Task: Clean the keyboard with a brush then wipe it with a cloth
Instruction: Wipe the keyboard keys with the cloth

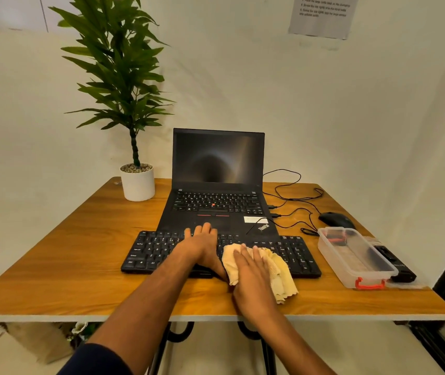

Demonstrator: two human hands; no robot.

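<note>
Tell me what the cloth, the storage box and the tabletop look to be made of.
Cloth: soft woven or knit fabric, pale yellow, matte, crumpled with a scalloped edge. Storage box: clear rigid plastic, see-through walls, red clip. Tabletop: wood-grain finish, probably laminate given the pale edge band.

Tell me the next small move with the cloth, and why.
Probably slide the right hand and the yellow cloth rightward along the black keyboard: the cloth covers only the middle keys, the right-end keys lie uncovered, and the left hand lies flat on the keyboard, steadying it.
</note>
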